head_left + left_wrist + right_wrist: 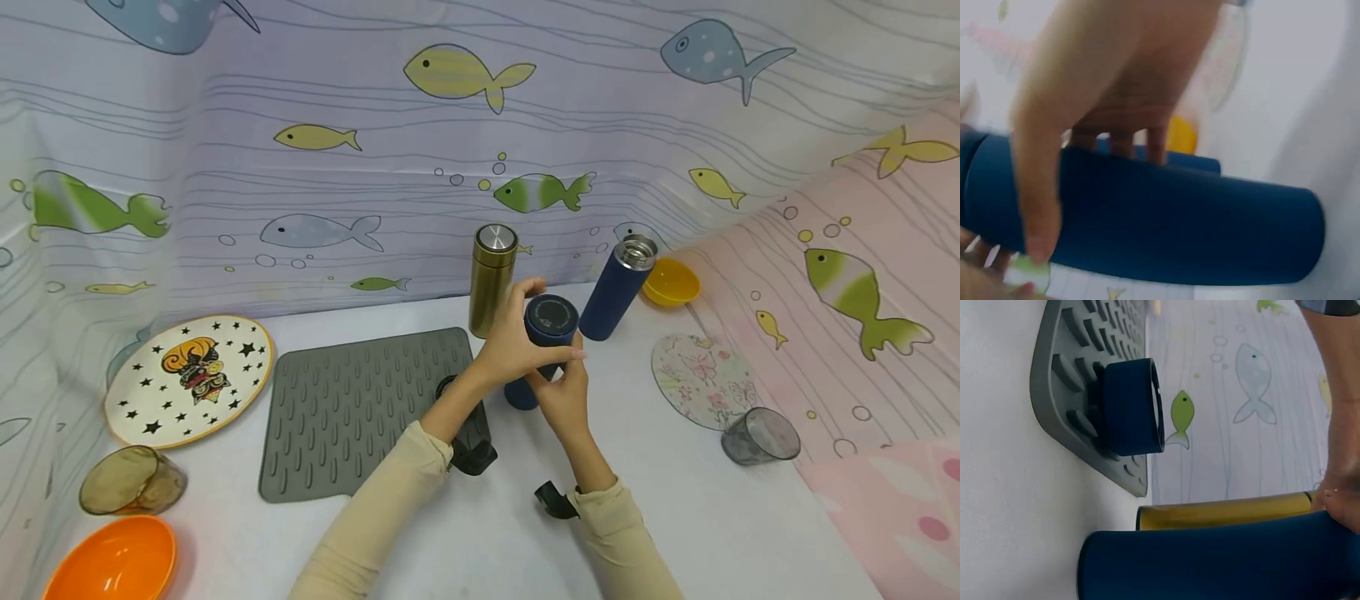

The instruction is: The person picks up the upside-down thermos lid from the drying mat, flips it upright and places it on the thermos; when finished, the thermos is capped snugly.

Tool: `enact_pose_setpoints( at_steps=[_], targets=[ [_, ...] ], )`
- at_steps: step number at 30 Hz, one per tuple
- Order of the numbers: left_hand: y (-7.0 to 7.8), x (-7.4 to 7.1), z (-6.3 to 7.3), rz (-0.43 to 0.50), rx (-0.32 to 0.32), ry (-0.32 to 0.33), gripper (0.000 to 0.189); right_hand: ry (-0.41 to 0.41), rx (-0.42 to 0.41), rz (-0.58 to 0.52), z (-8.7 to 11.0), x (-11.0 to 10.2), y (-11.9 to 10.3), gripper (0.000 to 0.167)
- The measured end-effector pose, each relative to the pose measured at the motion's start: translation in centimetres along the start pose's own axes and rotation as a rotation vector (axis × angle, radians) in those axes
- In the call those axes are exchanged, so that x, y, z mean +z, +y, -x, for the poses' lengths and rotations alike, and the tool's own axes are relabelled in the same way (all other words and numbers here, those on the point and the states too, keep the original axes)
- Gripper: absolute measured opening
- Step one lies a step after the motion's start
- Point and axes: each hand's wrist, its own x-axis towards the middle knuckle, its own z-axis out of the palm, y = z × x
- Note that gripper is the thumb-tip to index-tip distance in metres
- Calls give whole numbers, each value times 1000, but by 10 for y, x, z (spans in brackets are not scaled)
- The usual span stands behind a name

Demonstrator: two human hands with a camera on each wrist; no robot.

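Both hands hold a dark blue thermos flask (521, 395) with a black printed disc on its top end. My left hand (512, 340) grips it around the upper end, fingers behind and thumb in front. Lower down, my right hand (564, 402) grips the body; its thumb lies across the flask (1191, 219) in the left wrist view. Whether the base touches the table cannot be told. Just behind stands a gold thermos flask (491, 287) with its lid on. A second blue flask (611, 292), lidless with a steel mouth, stands to the right.
On the grey ridged mat (337, 408) lies a blue lid (1127, 406), partly behind my left arm in the head view. At left are a star-patterned plate (247, 367), an amber glass (161, 483) and an orange bowl (112, 558). At right are a yellow bowl (671, 283), round floral mat (701, 379) and grey glass (750, 442).
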Motion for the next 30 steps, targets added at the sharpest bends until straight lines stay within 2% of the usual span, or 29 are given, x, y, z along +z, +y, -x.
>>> enact_pose_setpoints(
  at_steps=[2, 3, 5, 9, 11, 12, 14, 18, 19, 20, 22, 26, 28, 30],
  targets=[
    [1, -2, -1, -72, -15, 0, 84, 0, -3, 3, 0, 0, 0, 70],
    [0, -5, -2, -61, -15, -12, 80, -3, -8, 5, 0, -1, 0, 71],
    [-2, -12, -4, 39, -22, -73, 72, -17, -17, 1, 0, -1, -1, 73],
    [-9, -27, -9, 308, -54, -243, 71, -60, -35, -2, -2, -3, -3, 76],
    [-10, -28, -10, 365, -65, -297, 72, -77, -34, -1, -2, -4, -3, 77],
    [-9, -26, -9, 353, -69, -299, 74, -84, -35, 2, -3, -5, -3, 76],
    [-6, -19, -6, 212, -65, -224, 77, -94, -29, -1, -3, -6, -3, 72],
    [1, 0, -1, -116, -38, 21, 80, -94, -32, 12, -3, -7, -4, 64],
    [1, 2, -1, -149, -29, 57, 77, -95, -38, 10, -4, -7, -4, 63],
    [1, 3, -2, -135, -13, 66, 72, -97, -46, 14, -4, -8, -4, 64],
    [0, -1, -6, -44, -5, 14, 64, -116, -74, 9, -6, -9, -4, 69],
    [-6, -16, -18, 157, -47, -205, 65, -172, -93, -1, -10, -12, -5, 78],
    [-8, -22, -23, 203, -64, -294, 66, -193, -88, 6, -11, -14, -4, 79],
    [-9, -24, -25, 218, -69, -339, 68, -196, -74, 21, -12, -15, -3, 78]
  ],
)
